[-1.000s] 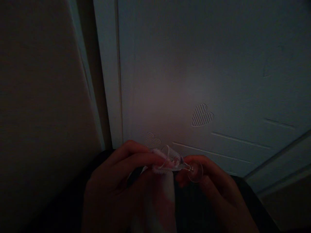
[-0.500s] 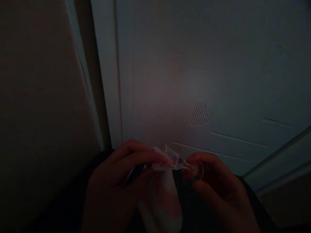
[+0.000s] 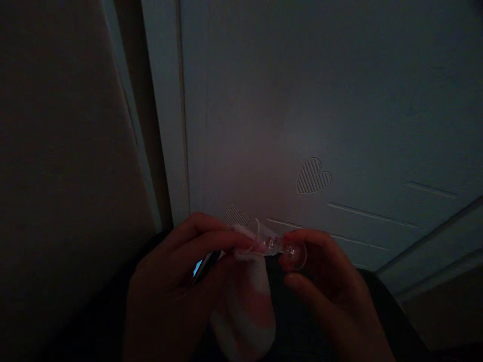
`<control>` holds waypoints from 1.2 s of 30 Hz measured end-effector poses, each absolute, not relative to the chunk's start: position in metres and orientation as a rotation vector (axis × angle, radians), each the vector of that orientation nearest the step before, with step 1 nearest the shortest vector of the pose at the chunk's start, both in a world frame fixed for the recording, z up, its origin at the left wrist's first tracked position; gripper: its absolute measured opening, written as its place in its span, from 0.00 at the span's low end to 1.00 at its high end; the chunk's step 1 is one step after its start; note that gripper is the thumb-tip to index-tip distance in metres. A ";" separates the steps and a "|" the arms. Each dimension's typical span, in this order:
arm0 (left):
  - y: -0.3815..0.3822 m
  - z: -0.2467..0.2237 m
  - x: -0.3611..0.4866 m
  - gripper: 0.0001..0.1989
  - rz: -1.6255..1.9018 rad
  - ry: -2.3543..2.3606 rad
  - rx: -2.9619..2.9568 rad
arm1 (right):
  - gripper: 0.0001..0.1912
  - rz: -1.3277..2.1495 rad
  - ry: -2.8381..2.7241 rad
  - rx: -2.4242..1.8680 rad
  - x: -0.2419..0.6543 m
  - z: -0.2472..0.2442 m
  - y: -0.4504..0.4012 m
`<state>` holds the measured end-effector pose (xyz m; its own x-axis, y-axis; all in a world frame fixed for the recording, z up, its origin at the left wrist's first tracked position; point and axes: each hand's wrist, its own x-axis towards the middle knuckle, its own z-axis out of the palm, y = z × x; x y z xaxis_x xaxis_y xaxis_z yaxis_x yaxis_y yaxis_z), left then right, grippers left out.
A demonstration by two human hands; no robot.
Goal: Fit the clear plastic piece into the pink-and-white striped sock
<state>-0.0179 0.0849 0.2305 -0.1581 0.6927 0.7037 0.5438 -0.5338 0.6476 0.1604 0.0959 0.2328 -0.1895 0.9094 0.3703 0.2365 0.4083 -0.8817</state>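
A small clear cup-shaped piece (image 3: 268, 240) with a rounded base lies sideways between my hands. My left hand (image 3: 181, 271) pinches a pink and white fluffy cloth (image 3: 251, 311), and a fold of it sits inside the clear piece's wide mouth. The rest of the cloth hangs down below. My right hand (image 3: 328, 276) holds the clear piece by its round right end, fingers curled on it. Under my left hand a dark object with a bright blue patch (image 3: 197, 267) partly shows; most of it is hidden.
A pale panel (image 3: 271, 110) with grooved hearts and straight lines stands in front. To the left are a vertical edge strip (image 3: 130, 110) and a dark brown surface (image 3: 56, 151). Dark clothing (image 3: 298, 322) lies beneath the hands. The light is dim.
My right hand and the clear piece have shifted slightly left and up. The hanging cloth has swung a little left. The blue patch beneath my left hand now shows.
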 end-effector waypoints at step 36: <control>0.092 0.234 -0.019 0.06 1.609 1.482 1.929 | 0.15 0.755 -1.576 -1.070 0.156 0.237 0.095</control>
